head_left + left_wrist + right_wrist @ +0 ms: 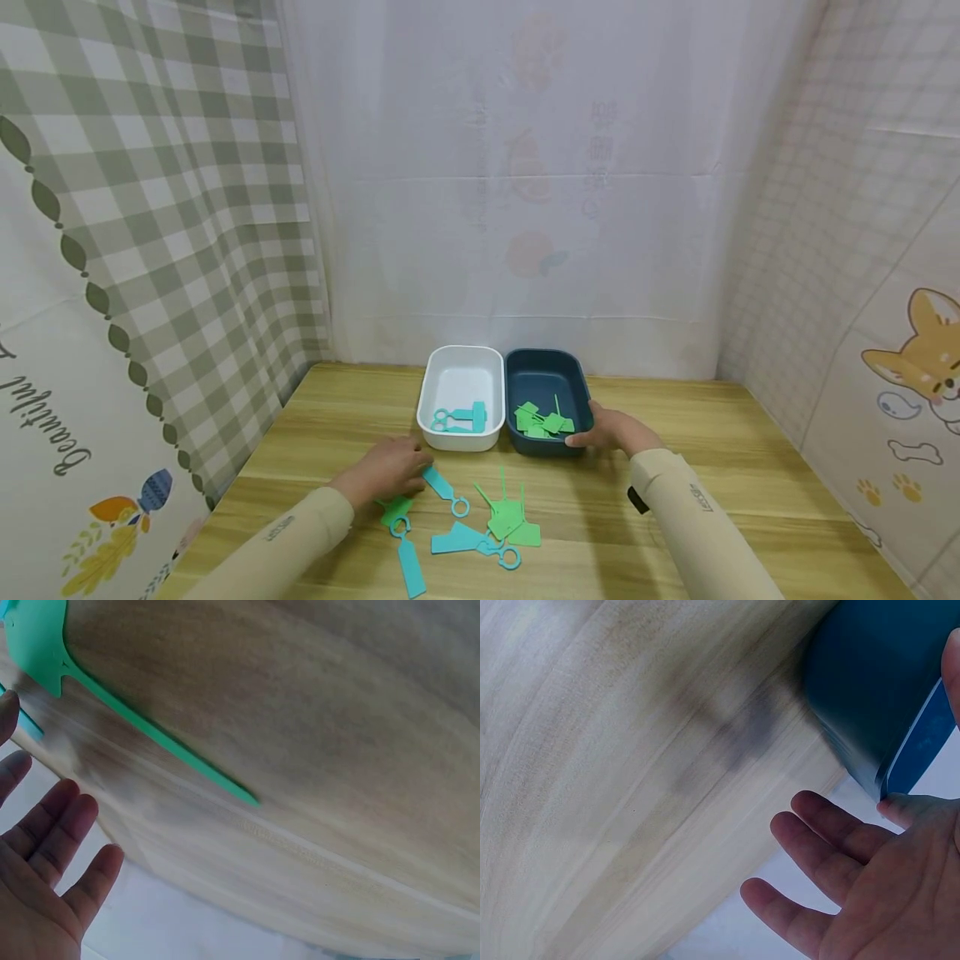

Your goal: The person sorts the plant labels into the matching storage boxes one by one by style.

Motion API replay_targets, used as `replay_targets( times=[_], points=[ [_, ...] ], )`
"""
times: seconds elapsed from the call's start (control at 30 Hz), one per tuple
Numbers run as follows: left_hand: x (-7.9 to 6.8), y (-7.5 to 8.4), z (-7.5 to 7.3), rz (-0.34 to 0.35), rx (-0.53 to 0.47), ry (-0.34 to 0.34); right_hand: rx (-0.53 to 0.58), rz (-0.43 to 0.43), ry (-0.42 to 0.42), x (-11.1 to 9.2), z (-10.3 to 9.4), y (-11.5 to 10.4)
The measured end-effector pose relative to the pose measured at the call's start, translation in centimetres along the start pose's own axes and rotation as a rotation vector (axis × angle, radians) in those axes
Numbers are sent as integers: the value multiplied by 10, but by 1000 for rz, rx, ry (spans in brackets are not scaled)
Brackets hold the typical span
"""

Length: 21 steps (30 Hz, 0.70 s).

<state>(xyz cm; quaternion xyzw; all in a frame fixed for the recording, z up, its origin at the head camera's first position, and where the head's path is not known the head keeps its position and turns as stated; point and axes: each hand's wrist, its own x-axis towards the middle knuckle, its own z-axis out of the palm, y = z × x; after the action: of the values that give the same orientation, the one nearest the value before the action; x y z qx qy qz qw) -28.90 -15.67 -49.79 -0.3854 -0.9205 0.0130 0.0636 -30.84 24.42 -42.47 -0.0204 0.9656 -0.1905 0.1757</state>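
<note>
On the wood-grain bench (727, 442), the left hand (386, 468), its grip loose with fingers apart, is just beside a flat turquoise ring-ended tag (442, 485). Farther, the right hand (613, 429), fingers spread, touches the dark-blue rounded bin (543, 379) containing flat green tags (552, 423).

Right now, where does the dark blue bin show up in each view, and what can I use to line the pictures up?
Head: the dark blue bin sits just right of center, beside the white bin, with the right hand touching it.
Left wrist: not in this picture.
Right wrist: the dark blue bin fills the upper right corner, cut off by the frame.
Shared landmark: the wooden tabletop shows in all three.
</note>
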Motion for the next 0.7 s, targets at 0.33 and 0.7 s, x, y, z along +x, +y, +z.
replay_targets(
  times=[0.33,0.7],
  points=[
    [-2,1,-5,17,13,-41,-1,0,0,0,1,0],
    [-2,0,-5,29,-11,-42,-4,-11,2,-3,0,0]
  ],
)
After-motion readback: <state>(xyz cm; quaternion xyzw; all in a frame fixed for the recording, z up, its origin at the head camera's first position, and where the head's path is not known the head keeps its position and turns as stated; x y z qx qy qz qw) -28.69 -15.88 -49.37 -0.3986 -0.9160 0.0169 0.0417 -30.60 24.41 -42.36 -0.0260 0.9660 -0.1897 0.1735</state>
